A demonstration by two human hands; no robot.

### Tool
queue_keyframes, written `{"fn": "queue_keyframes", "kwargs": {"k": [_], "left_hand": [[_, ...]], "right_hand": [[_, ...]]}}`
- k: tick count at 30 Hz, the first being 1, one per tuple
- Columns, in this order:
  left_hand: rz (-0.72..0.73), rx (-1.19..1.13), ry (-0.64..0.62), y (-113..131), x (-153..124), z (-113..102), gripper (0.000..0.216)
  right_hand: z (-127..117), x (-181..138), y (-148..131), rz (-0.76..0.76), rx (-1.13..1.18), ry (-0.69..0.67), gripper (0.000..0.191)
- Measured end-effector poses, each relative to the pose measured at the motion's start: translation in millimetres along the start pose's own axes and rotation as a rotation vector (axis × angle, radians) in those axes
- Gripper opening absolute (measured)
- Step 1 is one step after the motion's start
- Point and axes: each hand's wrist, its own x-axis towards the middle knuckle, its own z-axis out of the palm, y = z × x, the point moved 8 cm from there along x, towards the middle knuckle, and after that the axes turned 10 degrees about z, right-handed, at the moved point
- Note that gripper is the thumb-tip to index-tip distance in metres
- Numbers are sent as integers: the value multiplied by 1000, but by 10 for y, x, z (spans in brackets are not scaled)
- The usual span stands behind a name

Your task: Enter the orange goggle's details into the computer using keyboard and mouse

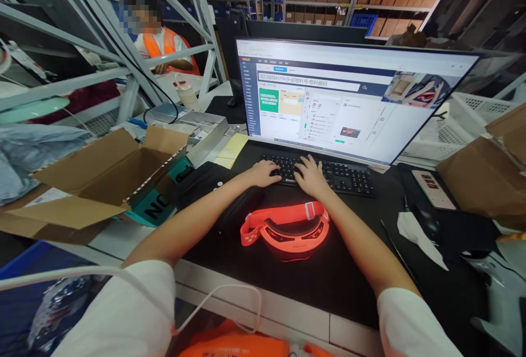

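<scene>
Two hands on the black keyboard [345,177], centre of frame, just below the lower edge of the monitor [349,99]. Left hand [265,173] lies palm down over the keyboard's left end, fingers curled onto the keys. Right hand [311,177] is just beside it, fingers fanned across the keys near the middle. Each grip is loose and spread and pinches nothing; fingertips touch keys only. The keyboard sits flat on the dark bench [349,275], its right half uncovered.

Orange goggles [287,228] with a strap lie on the bench between the two forearms, lower centre, near the hands but not touching them. An open cardboard box [102,176], flaps up, is at left of frame. Yellow notes [232,149] lie left of the monitor's base. At right are a brown carton [480,176], a white basket [464,121] behind it, and a small flat device [433,188] beside the keyboard's right end. A white crumpled sheet [419,234] is at lower right. A co-worker in an orange vest [164,45] sits upper left behind a white metal frame. Shelves of boxes run along the top.
</scene>
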Motion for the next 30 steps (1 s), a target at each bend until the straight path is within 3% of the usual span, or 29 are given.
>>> {"fn": "queue_keyframes", "kwargs": {"k": [8,16,23,30], "left_hand": [[25,-23,49,-68,7,14,57],[104,-48,70,-31,18,8,56],[115,-61,101,-51,3,-5,59],[114,-44,100,-117,38,48,62]], "right_hand": [[-150,-61,208,49,-34,94,30],[-67,-36,69,15,-21,77,36],[-62,-85,-3,-117,63,41,25],[-25,-82,47,-65,94,33,23]]}}
